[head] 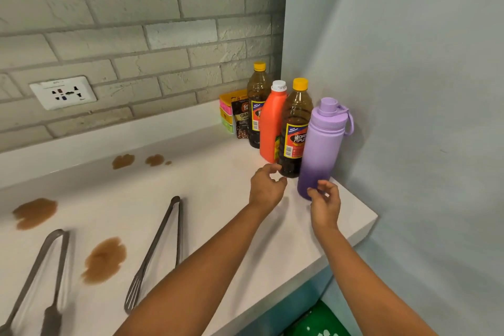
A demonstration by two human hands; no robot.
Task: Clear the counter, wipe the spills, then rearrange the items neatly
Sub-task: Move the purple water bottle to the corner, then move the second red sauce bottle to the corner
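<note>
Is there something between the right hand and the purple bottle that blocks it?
Nothing visible does. The right hand is directly in front of the base of the purple bottle, fingers loosely curled and holding nothing. The dark bottle with the yellow cap stands beside it on the left, near the left hand.

White wall socket (63, 92) on grey brick wall (136, 8).

1. Flask (321, 150) stands at the desk's (218, 199) right end, nearest the front.
2. Three bottles (293, 128) line up behind it toward the corner.
3. Pouch (242, 120) and boxes (227, 112) sit left of them.
4. Tongs (163, 243) lie front-left among spills (105, 259).
</note>
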